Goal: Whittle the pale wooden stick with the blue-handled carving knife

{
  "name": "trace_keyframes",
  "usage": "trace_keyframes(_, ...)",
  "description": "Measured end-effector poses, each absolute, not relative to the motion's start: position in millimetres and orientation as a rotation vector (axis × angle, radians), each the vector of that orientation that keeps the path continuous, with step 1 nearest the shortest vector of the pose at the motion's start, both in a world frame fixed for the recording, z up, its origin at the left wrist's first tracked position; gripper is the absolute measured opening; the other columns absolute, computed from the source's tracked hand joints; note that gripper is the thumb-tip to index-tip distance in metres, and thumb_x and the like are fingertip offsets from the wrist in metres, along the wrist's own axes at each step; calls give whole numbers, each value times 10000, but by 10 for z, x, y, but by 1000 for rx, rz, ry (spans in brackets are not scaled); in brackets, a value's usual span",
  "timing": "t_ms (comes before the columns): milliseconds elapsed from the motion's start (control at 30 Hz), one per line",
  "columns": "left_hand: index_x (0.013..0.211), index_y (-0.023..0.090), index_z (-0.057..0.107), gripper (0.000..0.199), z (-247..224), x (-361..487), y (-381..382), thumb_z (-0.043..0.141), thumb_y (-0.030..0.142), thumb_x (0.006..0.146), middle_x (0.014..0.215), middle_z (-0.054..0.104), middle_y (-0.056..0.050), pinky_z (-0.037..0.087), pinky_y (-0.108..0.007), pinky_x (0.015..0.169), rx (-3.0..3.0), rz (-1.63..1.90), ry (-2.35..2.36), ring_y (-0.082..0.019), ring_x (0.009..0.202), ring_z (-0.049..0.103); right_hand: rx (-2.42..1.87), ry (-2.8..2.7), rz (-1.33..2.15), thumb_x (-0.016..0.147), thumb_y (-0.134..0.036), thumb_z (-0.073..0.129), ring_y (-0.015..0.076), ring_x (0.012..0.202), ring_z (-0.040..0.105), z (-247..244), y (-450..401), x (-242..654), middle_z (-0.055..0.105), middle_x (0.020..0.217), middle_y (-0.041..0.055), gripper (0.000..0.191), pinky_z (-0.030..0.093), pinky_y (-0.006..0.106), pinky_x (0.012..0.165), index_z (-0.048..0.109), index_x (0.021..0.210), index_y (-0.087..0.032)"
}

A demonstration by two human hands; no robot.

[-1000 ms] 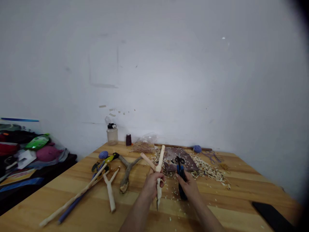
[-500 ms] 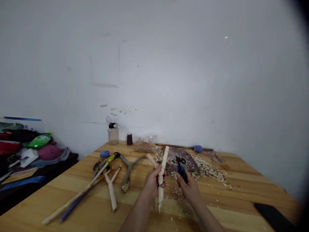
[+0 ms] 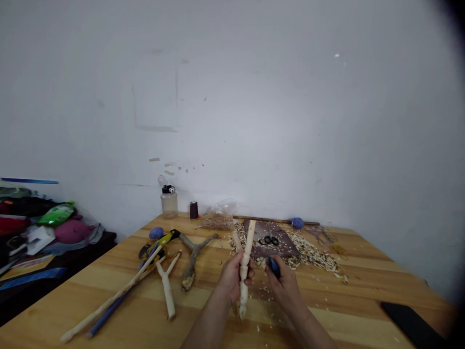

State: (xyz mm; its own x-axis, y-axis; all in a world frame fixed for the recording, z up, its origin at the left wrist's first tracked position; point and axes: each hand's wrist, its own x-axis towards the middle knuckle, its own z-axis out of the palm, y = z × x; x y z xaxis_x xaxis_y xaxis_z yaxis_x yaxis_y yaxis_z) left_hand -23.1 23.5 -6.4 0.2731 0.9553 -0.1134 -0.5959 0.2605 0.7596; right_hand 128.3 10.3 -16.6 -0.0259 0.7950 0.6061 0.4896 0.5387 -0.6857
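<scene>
My left hand (image 3: 230, 278) grips a peeled, pale wooden forked stick (image 3: 244, 281) near the fork, with its knobbly stem pointing down toward me and its two arms rising past my fingers. My right hand (image 3: 285, 286) is close beside it, closed around a blue-handled tool (image 3: 273, 267). Only the tool's top end shows above my fingers, and the rest is hidden in my palm. Both hands are held just above the wooden table (image 3: 308, 310), in front of a scatter of wood shavings (image 3: 312, 252).
Black-handled scissors (image 3: 269, 240) lie on a dark board (image 3: 257, 237). To the left lie a bark-covered fork (image 3: 191, 259), a peeled fork (image 3: 167, 286), a long stick (image 3: 112, 300) and a yellow-handled tool (image 3: 167, 237). A black phone (image 3: 410, 324) lies front right. The wall bounds the table's back.
The forked stick has risen and turned more upright in my left hand. The blue tool has tilted and now shows less, and the scissors behind it have come into plain view.
</scene>
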Motion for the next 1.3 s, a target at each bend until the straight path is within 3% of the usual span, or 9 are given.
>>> trace_keyframes(200,702,133,521,159,-81,-232,247,562,261,618,611,529,-12,226,-162,376,663,1185,619,-76,473,464,-1123,-1688,327,832,-384,415,133,604,496,-156,111,1330,554,683,0,236,399,227,586,519,885,-179)
trace_keyframes(333,756,159,517,233,-80,-195,235,606,164,541,625,545,5,270,-167,399,708,1279,629,-90,513,500,-1157,-1761,287,837,-392,408,148,613,531,-143,100,1337,594,712,15,262,403,237,588,537,926,-183)
trace_keyframes(500,839,182,501,348,-61,-150,193,693,275,564,618,533,37,401,-214,464,812,1274,690,-104,508,527,-1220,-1869,184,829,-308,397,176,761,592,-162,95,1351,648,866,37,262,410,244,655,565,1004,-209)
trace_keyframes(600,904,212,466,412,-49,-137,170,690,346,586,614,516,62,344,-188,389,853,1236,728,-88,431,504,-1344,-1903,74,793,-232,414,170,762,598,-174,102,1371,652,884,28,284,394,232,638,557,1039,-226)
trace_keyframes(733,838,202,452,382,-47,-121,157,688,336,570,559,468,81,242,-161,343,919,1241,759,-57,387,447,-1461,-1971,-132,741,-158,443,165,736,582,-148,95,1378,644,864,31,300,358,232,623,575,1000,-230)
trace_keyframes(1033,821,186,451,326,-56,-105,121,654,251,573,522,442,89,278,-174,381,1083,1247,794,-43,388,372,-1529,-2039,-441,719,-129,488,175,716,529,-118,77,1375,589,764,27,185,291,261,613,563,859,-223)
trace_keyframes(1300,831,190,423,450,-119,-63,131,743,302,535,522,413,109,257,-167,377,1099,1228,829,-27,373,327,-1587,-2048,-537,734,-159,509,192,726,513,-98,74,1344,581,764,37,139,274,287,636,562,849,-217)
